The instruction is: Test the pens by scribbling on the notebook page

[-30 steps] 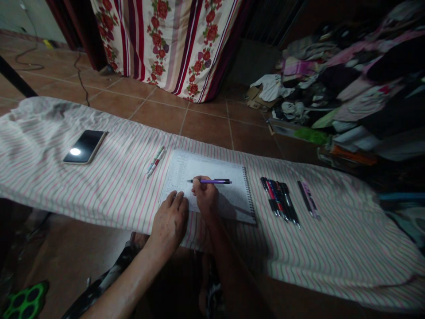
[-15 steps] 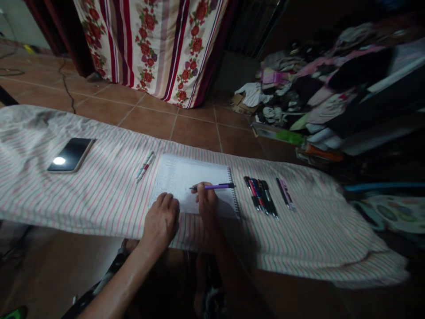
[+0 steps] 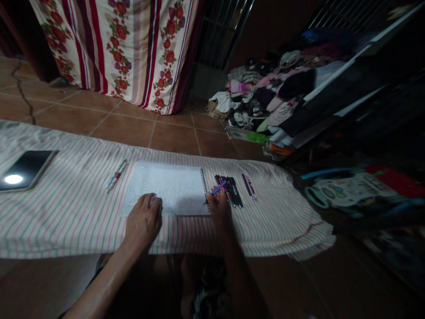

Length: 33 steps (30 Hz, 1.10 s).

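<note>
The spiral notebook [image 3: 177, 189] bears writing [image 3: 136, 184] too small to read. The right hand [image 3: 219, 208] grasps a purple pen [image 3: 219, 187]; the left hand [image 3: 143, 217] rests on the notebook, fingers released.

Tilted purple pen [image 3: 219, 187] at edge of spiral notebook [image 3: 174, 188]

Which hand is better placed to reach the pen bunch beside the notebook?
Probably the right hand: it's at the spiral edge of the notebook, close to the pen bunch, though holding the purple pen. The left hand lies farther off, at the notebook's lower left.
</note>
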Each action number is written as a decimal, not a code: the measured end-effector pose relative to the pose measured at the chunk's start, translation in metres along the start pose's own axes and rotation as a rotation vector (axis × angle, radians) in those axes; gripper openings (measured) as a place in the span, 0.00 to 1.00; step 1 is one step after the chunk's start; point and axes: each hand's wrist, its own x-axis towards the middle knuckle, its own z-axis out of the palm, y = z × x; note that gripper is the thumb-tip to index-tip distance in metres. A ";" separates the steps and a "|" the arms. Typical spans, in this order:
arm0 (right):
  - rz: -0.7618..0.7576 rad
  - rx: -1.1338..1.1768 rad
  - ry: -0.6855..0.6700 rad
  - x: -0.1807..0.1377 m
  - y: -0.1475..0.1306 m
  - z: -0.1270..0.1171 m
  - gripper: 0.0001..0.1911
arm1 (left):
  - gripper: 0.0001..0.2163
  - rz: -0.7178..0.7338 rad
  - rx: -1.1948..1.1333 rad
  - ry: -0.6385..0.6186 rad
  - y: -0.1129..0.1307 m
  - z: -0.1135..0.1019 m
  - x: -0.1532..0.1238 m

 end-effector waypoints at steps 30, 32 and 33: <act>-0.051 -0.610 -0.014 0.042 0.078 -0.075 0.15 | 0.12 0.045 0.023 -0.019 -0.001 0.014 -0.003; -0.050 -0.626 -0.021 0.043 0.077 -0.074 0.15 | 0.12 0.041 0.017 -0.030 -0.001 0.013 -0.002; -0.051 -0.640 -0.026 0.043 0.075 -0.074 0.14 | 0.12 0.037 0.014 -0.034 0.000 0.013 -0.002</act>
